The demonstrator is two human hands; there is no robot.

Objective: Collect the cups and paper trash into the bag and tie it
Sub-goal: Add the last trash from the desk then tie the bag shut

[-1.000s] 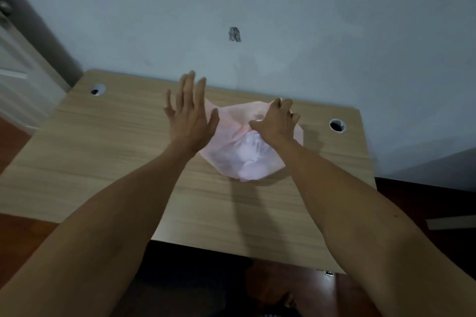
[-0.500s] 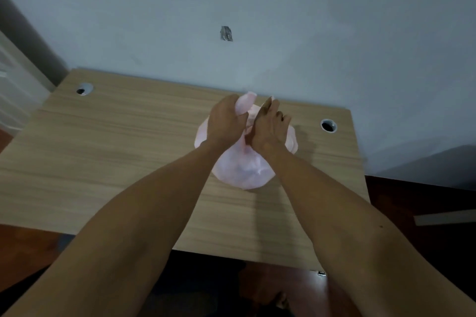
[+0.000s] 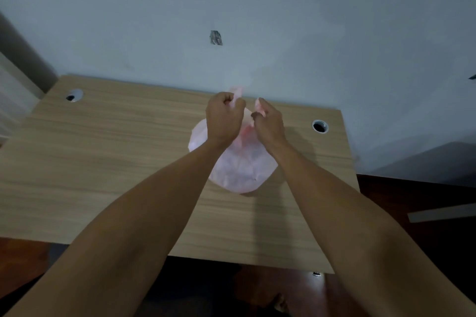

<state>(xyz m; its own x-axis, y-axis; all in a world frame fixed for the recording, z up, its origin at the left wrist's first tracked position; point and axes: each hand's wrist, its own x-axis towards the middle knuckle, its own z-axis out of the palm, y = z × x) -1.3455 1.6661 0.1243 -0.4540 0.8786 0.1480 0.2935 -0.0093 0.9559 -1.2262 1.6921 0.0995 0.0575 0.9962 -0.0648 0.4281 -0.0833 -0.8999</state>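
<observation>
So there's a pale blue-grey wall (image 3: 283,20) filling the whole top half, with a small dark patch (image 3: 216,38) on it right above the action. Below that sits a light wood-grain desk (image 3: 103,162) pushed up against the wall, with two round cable holes, one near the far left corner (image 3: 74,95) and one near the far right (image 3: 320,126). Dark reddish floor (image 3: 412,239) shows off to the right and under the near edge. The pink plastic bag (image 3: 239,167) is sitting on the desk a bit right of center, looks bulgy and full, though what's inside is too hazy to make out. Both forearms reach in from the bottom. The left hand (image 3: 223,121) is curled tight around one gathered flap at the bag's top, a bit of pink poking out above the knuckles. The right hand (image 3: 268,123) is just beside it, pinching the other flap in its fingertips.
</observation>
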